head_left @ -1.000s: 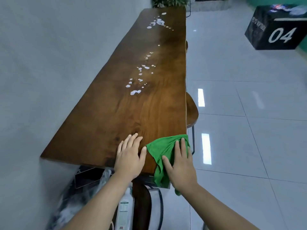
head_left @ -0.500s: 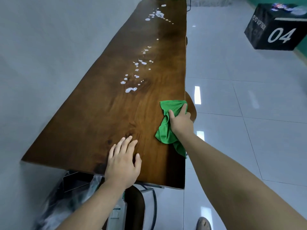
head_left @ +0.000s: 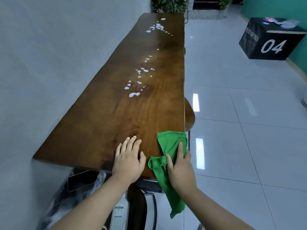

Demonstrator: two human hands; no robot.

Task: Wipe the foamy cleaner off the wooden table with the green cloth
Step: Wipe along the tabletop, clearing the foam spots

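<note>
The long dark wooden table runs away from me along the left wall. White foam spots trail down its middle, and a second cluster of foam sits near the far end. The green cloth lies at the table's near right corner, with one end hanging over the edge. My right hand presses on the cloth, fingers spread over it. Just left of it, my left hand rests flat on the bare wood near the front edge.
A round wooden stool stands against the table's right edge. Under the table's near end are a white bottle, a plastic bag and a dark chair back. A black box marked 04 sits on the tiled floor far right. Plants stand behind the table.
My right hand has pulled the cloth back from the table's right edge, farther up, to the near right corner. My left hand stays flat on the wood.
</note>
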